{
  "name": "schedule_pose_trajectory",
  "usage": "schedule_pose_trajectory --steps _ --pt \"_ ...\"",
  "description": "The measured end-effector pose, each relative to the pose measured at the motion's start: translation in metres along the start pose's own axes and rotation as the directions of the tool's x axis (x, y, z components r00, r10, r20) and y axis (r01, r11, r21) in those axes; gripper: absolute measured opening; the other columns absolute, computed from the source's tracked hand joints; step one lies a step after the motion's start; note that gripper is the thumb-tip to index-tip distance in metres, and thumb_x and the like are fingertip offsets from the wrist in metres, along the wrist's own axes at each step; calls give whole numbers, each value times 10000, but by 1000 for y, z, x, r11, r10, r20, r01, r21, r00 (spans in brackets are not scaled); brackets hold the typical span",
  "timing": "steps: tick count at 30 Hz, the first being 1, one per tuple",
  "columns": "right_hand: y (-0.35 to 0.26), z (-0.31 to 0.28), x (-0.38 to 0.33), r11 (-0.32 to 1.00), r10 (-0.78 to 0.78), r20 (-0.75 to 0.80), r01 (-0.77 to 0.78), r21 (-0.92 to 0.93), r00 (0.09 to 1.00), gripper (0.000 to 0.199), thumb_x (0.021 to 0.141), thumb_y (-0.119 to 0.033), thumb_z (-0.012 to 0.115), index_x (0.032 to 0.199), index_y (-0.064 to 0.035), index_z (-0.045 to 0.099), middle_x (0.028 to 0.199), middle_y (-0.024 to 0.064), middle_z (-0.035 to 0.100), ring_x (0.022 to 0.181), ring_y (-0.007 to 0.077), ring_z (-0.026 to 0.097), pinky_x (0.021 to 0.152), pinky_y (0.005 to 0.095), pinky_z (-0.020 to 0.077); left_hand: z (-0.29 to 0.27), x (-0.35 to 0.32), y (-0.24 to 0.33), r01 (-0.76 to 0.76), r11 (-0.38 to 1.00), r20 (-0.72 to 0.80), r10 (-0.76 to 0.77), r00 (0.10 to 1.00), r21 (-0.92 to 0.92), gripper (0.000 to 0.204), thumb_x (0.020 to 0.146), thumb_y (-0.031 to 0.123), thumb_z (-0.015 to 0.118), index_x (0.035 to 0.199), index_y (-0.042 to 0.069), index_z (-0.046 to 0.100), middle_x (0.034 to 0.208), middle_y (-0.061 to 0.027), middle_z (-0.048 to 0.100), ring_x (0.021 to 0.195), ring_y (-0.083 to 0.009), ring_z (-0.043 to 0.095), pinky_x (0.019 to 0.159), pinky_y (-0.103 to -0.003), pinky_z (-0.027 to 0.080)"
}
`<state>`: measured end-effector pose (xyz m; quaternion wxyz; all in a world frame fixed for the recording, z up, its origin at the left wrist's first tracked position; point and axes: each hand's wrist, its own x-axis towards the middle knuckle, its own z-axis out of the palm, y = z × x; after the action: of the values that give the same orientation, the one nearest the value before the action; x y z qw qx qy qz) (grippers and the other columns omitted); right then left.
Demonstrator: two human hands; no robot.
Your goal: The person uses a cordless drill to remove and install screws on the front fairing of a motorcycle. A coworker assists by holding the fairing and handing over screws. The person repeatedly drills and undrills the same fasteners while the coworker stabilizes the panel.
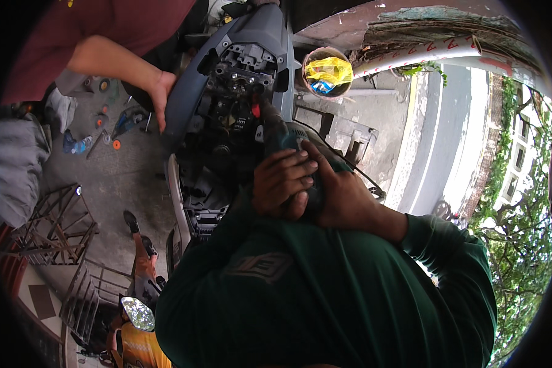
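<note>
While both hands wrap the power drill (282,138), its tip meets the scooter panel (239,80). The left hand (282,181) has its fingers curled together on the drill body, and the right hand (343,196) backs it from behind for steadiness. A co-worker's hand (159,92) lies flat on the panel edge, probably to hold it firm.

A: Packages? Yellow crumpled plastic bag (329,70) with a blue wrapper (322,86) — inside a round tub (305,64), above and right of the fingers (288,175).
B: Labels, screens?
A: None legible — skip.

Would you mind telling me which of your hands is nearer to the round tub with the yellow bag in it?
Right. The right hand grips the teal power drill below the round tub; the left hand grips it farther left.
</note>
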<state>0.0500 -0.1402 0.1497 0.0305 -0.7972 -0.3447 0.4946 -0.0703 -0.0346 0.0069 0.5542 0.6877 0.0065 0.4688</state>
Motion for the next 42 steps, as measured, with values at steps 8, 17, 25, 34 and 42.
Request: schedule_pose_trajectory --steps 8,17,25,34,42 --pt "2 0 1 1000 -4 -33 4 5 999 1157 773 -246 756 1710 -73 101 817 312 718 789 513 728 799 589 599 -1 3 0 13 1000 15 -13 1000 -2 210 970 167 558 941 -13 661 1049 -234 792 1029 -400 780 939 -563 602" --pt "5 2 -1 999 -39 -103 41 11 994 1143 767 -257 763 1706 -71 138 827 305 724 807 501 737 821 574 606 2 5 -1 6 1000 24 -6 1000 3 210 968 168 567 946 -17 662 1049 -230 792 1034 -395 783 943 -555 603" --pt "5 3 -3 996 -72 -192 80 32 979 1129 755 -236 773 1692 -41 174 884 324 735 833 507 741 831 567 607 4 11 0 21 1000 30 -21 999 9 218 976 171 564 948 -19 668 1043 -226 794 1014 -395 788 930 -551 608" --pt "8 4 -4 998 45 -83 -40 55 996 1102 743 -236 803 1675 -49 247 1256 340 696 1021 539 724 907 561 607 1 10 -1 12 1000 59 -12 998 2 226 986 181 568 955 -19 670 1045 -226 796 1008 -395 791 917 -552 611" --pt "11 8 -3 995 -60 -103 68 73 993 1157 738 -203 755 1693 3 133 820 313 710 773 511 721 773 574 588 1 6 -1 -6 1000 60 5 998 10 232 970 188 579 929 -21 672 1026 -237 798 1000 -396 794 918 -546 613"
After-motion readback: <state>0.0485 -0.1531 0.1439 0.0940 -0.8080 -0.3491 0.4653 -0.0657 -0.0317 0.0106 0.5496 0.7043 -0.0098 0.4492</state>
